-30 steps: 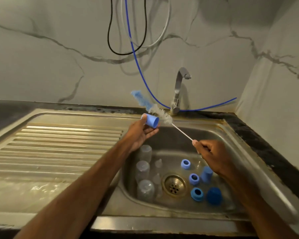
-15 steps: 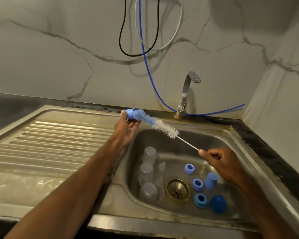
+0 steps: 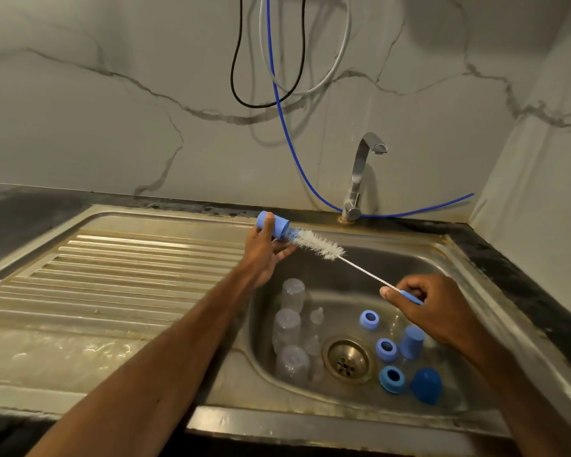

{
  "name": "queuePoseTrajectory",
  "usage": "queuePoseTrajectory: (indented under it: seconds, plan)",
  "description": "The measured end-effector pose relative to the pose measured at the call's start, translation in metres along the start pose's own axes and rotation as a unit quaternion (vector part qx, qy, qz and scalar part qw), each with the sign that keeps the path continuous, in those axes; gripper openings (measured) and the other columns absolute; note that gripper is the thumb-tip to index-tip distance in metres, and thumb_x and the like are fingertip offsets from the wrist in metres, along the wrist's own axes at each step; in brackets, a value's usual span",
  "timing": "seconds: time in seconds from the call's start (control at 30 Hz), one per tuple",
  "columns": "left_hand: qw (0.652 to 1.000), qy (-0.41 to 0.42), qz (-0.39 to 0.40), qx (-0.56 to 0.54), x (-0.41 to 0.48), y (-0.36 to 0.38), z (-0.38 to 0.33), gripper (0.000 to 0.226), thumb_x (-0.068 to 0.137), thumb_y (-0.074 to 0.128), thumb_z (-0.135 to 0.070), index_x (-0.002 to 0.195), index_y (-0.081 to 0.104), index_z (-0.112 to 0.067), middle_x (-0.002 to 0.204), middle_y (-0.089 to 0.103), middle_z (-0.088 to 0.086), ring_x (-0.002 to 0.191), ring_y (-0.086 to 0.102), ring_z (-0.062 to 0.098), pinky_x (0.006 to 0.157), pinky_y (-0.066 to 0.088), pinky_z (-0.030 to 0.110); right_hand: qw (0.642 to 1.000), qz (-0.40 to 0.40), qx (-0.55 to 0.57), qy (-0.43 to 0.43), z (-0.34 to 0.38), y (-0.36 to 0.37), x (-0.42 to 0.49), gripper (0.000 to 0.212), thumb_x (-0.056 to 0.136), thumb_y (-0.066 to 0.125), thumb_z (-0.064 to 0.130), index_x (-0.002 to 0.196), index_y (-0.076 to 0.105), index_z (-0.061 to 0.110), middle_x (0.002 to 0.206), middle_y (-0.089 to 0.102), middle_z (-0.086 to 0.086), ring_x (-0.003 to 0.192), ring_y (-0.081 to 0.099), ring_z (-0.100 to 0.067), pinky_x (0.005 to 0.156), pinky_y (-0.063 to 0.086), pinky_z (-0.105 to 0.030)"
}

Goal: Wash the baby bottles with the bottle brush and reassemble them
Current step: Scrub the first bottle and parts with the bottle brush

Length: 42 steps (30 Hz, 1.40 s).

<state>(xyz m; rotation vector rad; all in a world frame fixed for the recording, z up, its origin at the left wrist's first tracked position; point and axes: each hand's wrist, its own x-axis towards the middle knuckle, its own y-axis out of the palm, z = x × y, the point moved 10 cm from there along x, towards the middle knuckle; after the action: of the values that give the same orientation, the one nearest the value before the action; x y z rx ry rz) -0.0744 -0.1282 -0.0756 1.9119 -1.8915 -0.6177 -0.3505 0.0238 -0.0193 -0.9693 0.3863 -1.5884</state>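
Baby bottles (image 3: 287,324): three clear bodies lie in a row in the sink basin (image 3: 449,258), left of the drain (image 3: 348,359). They have no tops on, and no hand is touching them.
Change: a second ago the bottle brush (image 3: 317,244) reached right past the blue cap (image 3: 279,225), its blue tip standing out beyond it. Now only that tip sits in the cap's mouth and the white bristles are bare outside it.
Meaning: this reads as the back-stroke of a scrub on the cap. The washing is probably still on one small part, with the bottles and all the reassembly yet to come.
Left hand (image 3: 264,252): it pinches the cap between thumb and fingers and holds it above the basin's back-left corner, near the draining board (image 3: 112,275).
Right hand (image 3: 419,308): its fingers are curled round the brush's blue handle, over the basin.
Loose parts: three blue collar rings (image 3: 386,349), a second tall cap (image 3: 411,341) and a darker domed cap (image 3: 426,385) sit right of the drain. Clear teats (image 3: 317,316) lie beside the bottles.
Tap (image 3: 360,179): no water can be seen running from it.
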Motion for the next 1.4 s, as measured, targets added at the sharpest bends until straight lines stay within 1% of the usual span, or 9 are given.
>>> queuePoseTrajectory:
  seconds: [0.1,0.23,0.47,0.7,0.9,1.03,1.13,1.23,1.4]
  plan:
    - [1.0,0.01,-0.011,0.004,0.003,-0.007,-0.007,0.041,0.104,0.054,-0.033,0.131,0.051,-0.003,0.119,0.065,0.02,0.097,0.074,0.028,0.072,0.064,0.037,0.998,0.002,0.043,0.04,-0.007,0.004,0.0,0.014,0.083,0.082,0.015,0.081,0.068,0.016,0.059,0.064,-0.009,0.052,0.06,-0.015,0.058,0.054,-0.035]
    - [0.997,0.026,-0.047,0.046,0.005,-0.017,-0.01,0.046,0.103,0.055,-0.035,0.133,0.05,-0.001,0.122,0.064,0.02,0.101,0.072,0.029,0.074,0.065,0.038,0.997,-0.012,0.046,0.058,-0.011,-0.006,0.002,0.02,0.075,0.088,0.014,0.084,0.07,0.014,0.071,0.07,0.001,0.062,0.064,-0.002,0.055,0.05,-0.014]
    - [0.998,-0.013,-0.061,0.023,0.011,-0.024,0.003,0.046,0.104,0.054,-0.039,0.134,0.05,-0.004,0.121,0.065,0.017,0.104,0.071,0.03,0.075,0.064,0.039,0.998,0.007,0.058,0.037,-0.006,-0.004,0.003,0.007,0.086,0.078,0.018,0.083,0.074,0.013,0.073,0.073,-0.002,0.068,0.068,-0.013,0.066,0.056,-0.021]
    - [0.998,-0.044,-0.019,-0.036,0.01,-0.014,0.008,0.059,0.101,0.053,-0.047,0.138,0.046,-0.001,0.13,0.065,0.024,0.109,0.072,0.035,0.1,0.054,0.054,0.962,0.161,0.158,0.152,-0.013,0.021,-0.009,0.038,0.104,0.052,0.033,0.082,0.071,0.008,0.057,0.041,0.0,0.043,0.034,-0.004,0.043,0.03,-0.016]
    - [0.996,-0.043,-0.035,-0.069,0.011,-0.019,0.005,0.051,0.104,0.051,-0.044,0.137,0.04,-0.008,0.13,0.065,0.023,0.109,0.072,0.035,0.097,0.056,0.055,0.996,0.018,0.057,0.071,-0.015,-0.013,0.001,0.017,0.076,0.089,0.023,0.086,0.077,0.02,0.074,0.074,0.0,0.062,0.065,-0.008,0.06,0.054,-0.019]
    - [0.995,-0.058,-0.018,-0.081,0.013,-0.019,0.01,0.057,0.104,0.05,-0.047,0.142,0.043,-0.006,0.13,0.065,0.024,0.107,0.073,0.035,0.086,0.062,0.048,0.997,-0.059,0.041,0.021,-0.007,-0.03,0.003,0.006,0.08,0.085,0.018,0.08,0.079,0.018,0.068,0.074,0.002,0.063,0.067,-0.014,0.061,0.053,-0.026]
    - [0.996,-0.059,0.004,-0.064,0.015,-0.017,0.012,0.039,0.107,0.044,-0.044,0.122,0.052,-0.01,0.132,0.062,0.024,0.11,0.07,0.035,0.088,0.06,0.043,0.999,-0.043,0.028,0.018,-0.005,-0.026,0.002,0.023,0.094,0.071,0.026,0.073,0.077,0.018,0.054,0.064,0.004,0.048,0.056,-0.008,0.055,0.046,-0.023]
    - [0.997,-0.051,-0.006,-0.065,0.016,-0.018,0.01,0.046,0.106,0.049,-0.043,0.135,0.048,-0.008,0.131,0.062,0.022,0.113,0.069,0.034,0.082,0.062,0.042,0.996,0.025,0.056,0.072,-0.015,-0.011,0.0,0.042,0.102,0.057,0.034,0.071,0.073,0.011,0.049,0.047,-0.001,0.043,0.039,-0.008,0.052,0.037,-0.026]
    - [0.997,-0.046,-0.023,-0.053,0.019,-0.021,0.01,0.051,0.104,0.051,-0.042,0.138,0.046,-0.005,0.134,0.062,0.02,0.117,0.068,0.034,0.08,0.062,0.043,0.991,0.037,0.1,0.081,-0.016,-0.008,-0.001,0.017,0.083,0.082,0.033,0.085,0.076,0.017,0.072,0.073,-0.003,0.062,0.066,-0.017,0.065,0.055,-0.026]
